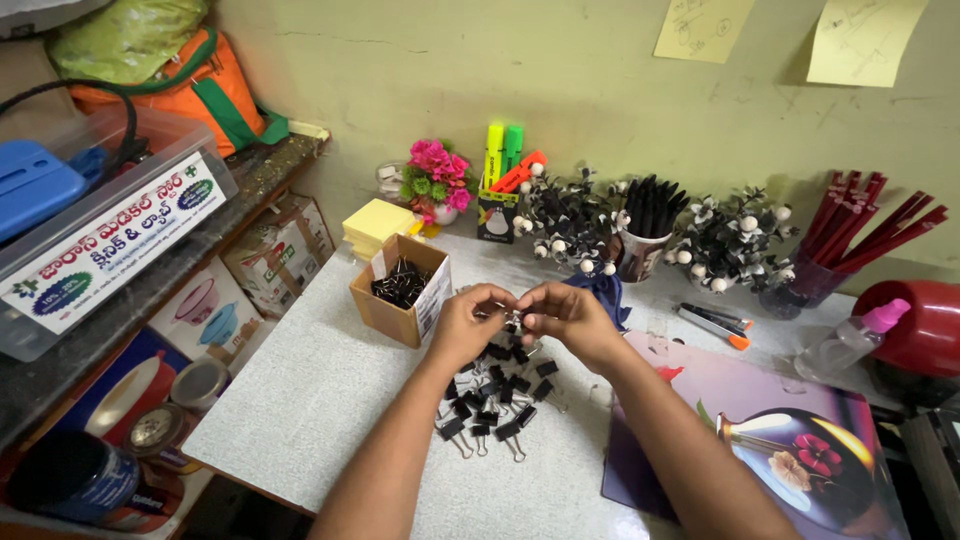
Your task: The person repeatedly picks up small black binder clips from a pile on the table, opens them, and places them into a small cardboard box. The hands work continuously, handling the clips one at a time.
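Both hands meet above the middle of a speckled white table (320,390). My left hand (468,322) and my right hand (566,315) pinch one small black binder clip (514,321) between their fingertips. Just below them lies a loose pile of several black binder clips (495,395) with silver wire handles. To the left of my left hand stands an open brown cardboard box (398,290) with more black clips inside.
Along the wall stand a yellow sticky-note pad (378,222), a pink flower pot (438,180), highlighters (503,150), a cup of black pens (648,225), red pencils (860,235) and a spray bottle (850,340). A picture mat (780,440) lies right. Shelves with boxes stand left.
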